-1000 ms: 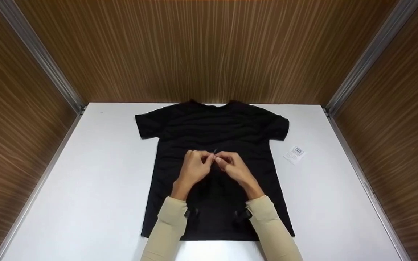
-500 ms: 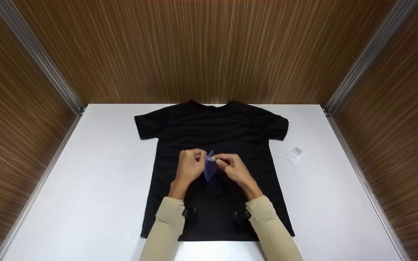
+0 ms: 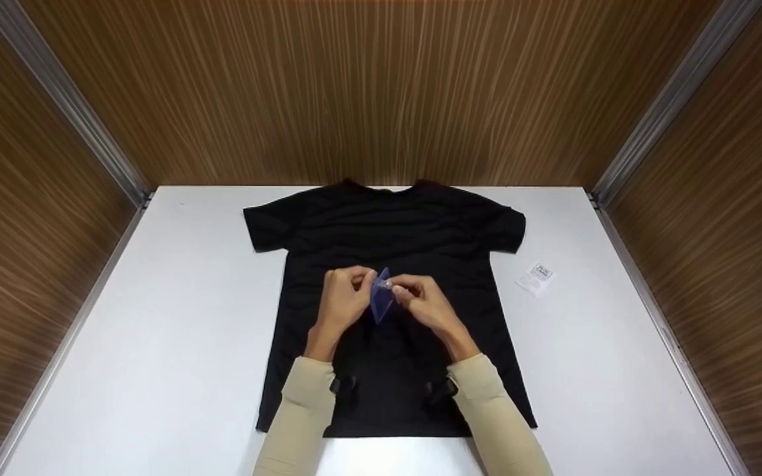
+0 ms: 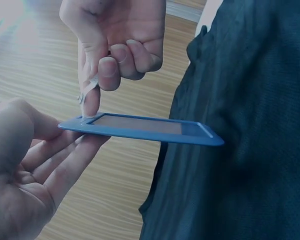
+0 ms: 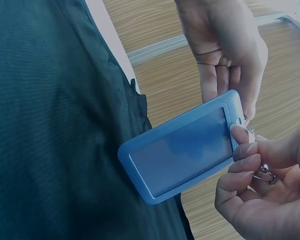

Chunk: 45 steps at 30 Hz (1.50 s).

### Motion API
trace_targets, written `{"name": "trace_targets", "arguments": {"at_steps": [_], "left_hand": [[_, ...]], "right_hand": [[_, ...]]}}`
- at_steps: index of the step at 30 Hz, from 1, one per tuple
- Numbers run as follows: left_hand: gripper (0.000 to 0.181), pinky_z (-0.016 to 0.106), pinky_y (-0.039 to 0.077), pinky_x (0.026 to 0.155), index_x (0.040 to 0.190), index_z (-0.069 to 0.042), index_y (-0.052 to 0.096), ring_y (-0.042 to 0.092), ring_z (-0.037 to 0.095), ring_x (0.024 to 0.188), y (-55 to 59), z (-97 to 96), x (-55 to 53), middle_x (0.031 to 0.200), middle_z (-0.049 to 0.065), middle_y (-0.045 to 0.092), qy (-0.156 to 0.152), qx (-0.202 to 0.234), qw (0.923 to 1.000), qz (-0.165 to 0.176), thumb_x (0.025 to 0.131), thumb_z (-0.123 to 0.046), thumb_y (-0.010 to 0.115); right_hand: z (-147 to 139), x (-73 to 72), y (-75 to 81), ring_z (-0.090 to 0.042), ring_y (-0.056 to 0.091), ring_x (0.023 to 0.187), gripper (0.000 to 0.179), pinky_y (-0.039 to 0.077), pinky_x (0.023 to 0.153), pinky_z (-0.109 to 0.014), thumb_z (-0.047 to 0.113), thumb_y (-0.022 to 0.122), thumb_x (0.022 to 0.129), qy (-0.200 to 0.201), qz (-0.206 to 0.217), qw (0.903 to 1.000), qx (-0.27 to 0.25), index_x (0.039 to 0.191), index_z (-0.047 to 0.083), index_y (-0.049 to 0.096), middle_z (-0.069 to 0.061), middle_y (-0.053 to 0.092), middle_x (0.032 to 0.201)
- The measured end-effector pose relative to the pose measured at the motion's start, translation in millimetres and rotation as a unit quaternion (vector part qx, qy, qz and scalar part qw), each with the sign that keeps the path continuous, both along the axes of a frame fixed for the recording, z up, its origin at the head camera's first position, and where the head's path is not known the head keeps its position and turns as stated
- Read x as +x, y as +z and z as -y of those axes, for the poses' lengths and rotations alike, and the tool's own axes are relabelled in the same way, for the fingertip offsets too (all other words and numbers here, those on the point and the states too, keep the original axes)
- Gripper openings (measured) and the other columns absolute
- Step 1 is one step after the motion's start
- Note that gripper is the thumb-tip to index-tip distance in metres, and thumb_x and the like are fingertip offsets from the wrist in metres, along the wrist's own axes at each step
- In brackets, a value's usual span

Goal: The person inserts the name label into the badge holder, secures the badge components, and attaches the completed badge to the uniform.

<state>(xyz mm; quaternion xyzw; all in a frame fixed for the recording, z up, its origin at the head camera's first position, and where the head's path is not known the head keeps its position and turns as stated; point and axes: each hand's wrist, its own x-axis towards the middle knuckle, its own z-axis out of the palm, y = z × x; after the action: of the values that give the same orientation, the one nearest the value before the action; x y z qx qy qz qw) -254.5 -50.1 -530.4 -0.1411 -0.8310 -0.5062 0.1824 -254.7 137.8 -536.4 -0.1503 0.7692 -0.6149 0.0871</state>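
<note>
I watched the left hand (image 3: 341, 301) pinch one end of the blue badge holder (image 5: 182, 150) between thumb and fingers. At that same end the right hand (image 3: 427, 304) pinched a small strap (image 5: 252, 135), a metal clip (image 5: 266, 173) showing by its curled fingers; from my feed I couldn't quite tell whether the strap ran through the slot. The holder was raised above the black T-shirt (image 3: 387, 377), spread on the white table (image 3: 182, 330) near a printed slip (image 3: 536, 279).
</note>
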Motion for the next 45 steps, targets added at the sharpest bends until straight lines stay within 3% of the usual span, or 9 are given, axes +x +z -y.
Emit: {"name": "trace_targets", "arguments": {"at_steps": [15,21,27,34,39,45], "left_hand": [[0.013,0.024,0.059,0.066,0.093,0.002,0.080,0.076,0.017,0.076,5.5,0.4,1.8,0.087,0.012,0.080,-0.017,0.019,0.9996,0.007,0.095,-0.006,0.070],[0.014,0.028,0.062,0.071,0.097,0.001,0.080,0.077,0.017,0.081,7.9,-0.2,3.3,0.092,0.012,0.080,-0.034,0.031,0.9985,0.029,0.097,-0.008,0.069],[0.015,0.029,0.063,0.075,0.101,0.001,0.079,0.078,0.019,0.086,11.1,-0.9,5.4,0.098,0.014,0.080,-0.050,0.033,0.9971,0.047,0.098,-0.008,0.067],[0.016,0.024,0.061,0.065,0.103,0.001,0.078,0.078,0.021,0.081,15.5,0.1,8.9,0.096,0.015,0.080,-0.075,0.043,0.9930,0.080,0.099,-0.008,0.066],[0.016,0.024,0.061,0.066,0.104,0.002,0.078,0.078,0.021,0.082,16.5,1.4,10.2,0.097,0.015,0.079,-0.080,0.039,0.9924,0.086,0.099,-0.007,0.066],[0.015,0.029,0.062,0.076,0.104,0.001,0.078,0.077,0.018,0.086,15.4,3.1,9.0,0.099,0.012,0.079,-0.078,0.030,0.9938,0.074,0.098,-0.008,0.067]], "right_hand": [[-3,2.5,6.3,-0.014,0.052,0.072,0.021,0.045,0.065,-0.024,0.006,0.057,0.103,-0.003,-0.015,0.9999,0.005,0.113,-0.002,0.073,-0.002,0.057,0.081],[-5,2.8,9.8,-0.014,0.053,0.072,0.020,0.046,0.065,-0.023,0.007,0.058,0.102,0.002,-0.022,0.9997,-0.005,0.110,-0.005,0.073,-0.006,0.059,0.081],[-9,3.3,14.2,-0.014,0.053,0.070,0.021,0.046,0.065,-0.025,0.008,0.059,0.103,0.004,-0.019,0.9998,-0.004,0.109,-0.007,0.072,-0.002,0.057,0.078],[-10,4.3,20.7,-0.008,0.052,0.066,0.024,0.045,0.064,-0.022,0.012,0.061,0.103,-0.007,-0.021,0.9997,0.013,0.106,-0.009,0.073,0.002,0.057,0.077],[-11,5.1,20.6,-0.009,0.052,0.066,0.024,0.046,0.064,-0.021,0.013,0.062,0.102,-0.007,-0.030,0.9993,0.019,0.103,-0.008,0.073,0.000,0.057,0.077],[-13,5.2,22.1,-0.009,0.052,0.066,0.023,0.044,0.062,-0.021,0.014,0.064,0.102,-0.010,-0.037,0.9992,0.012,0.102,-0.006,0.075,0.000,0.056,0.076]]}}
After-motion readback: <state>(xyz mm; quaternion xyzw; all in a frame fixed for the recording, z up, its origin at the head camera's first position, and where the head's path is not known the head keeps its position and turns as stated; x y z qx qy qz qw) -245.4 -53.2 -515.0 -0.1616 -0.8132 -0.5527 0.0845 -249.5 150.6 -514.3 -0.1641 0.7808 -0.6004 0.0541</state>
